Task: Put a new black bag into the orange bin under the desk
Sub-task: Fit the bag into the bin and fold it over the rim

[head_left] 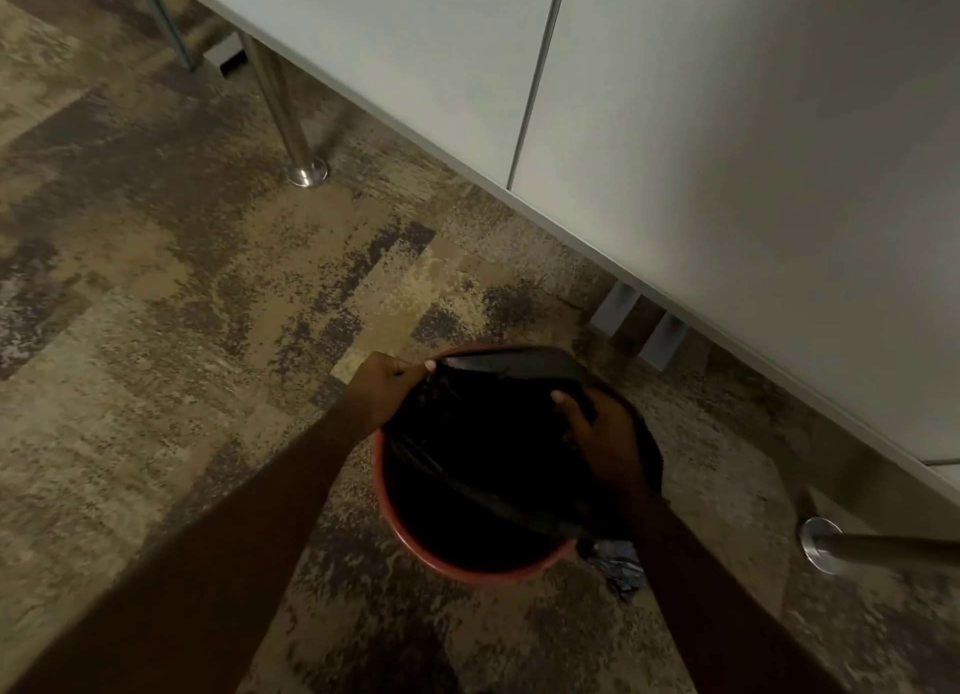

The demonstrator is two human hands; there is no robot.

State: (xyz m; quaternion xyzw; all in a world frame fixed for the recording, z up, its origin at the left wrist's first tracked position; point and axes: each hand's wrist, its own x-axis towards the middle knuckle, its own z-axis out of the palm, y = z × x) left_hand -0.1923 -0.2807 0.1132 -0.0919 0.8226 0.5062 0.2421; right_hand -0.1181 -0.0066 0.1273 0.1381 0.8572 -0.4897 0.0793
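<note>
The round orange bin (415, 542) stands on the carpet near the white desk's edge. A black bag (478, 433) lies across its mouth and hangs down inside, its far edge draped over the far rim. My left hand (384, 392) pinches the bag's edge at the bin's far-left rim. My right hand (602, 433) grips the bag's edge on the right side, above the rim. The near rim shows bare orange.
The white desk top (727, 147) fills the upper right. Chrome desk legs stand at the far left (296, 137) and at the right (826, 542). A crumpled grey piece (623, 568) lies on the carpet right of the bin.
</note>
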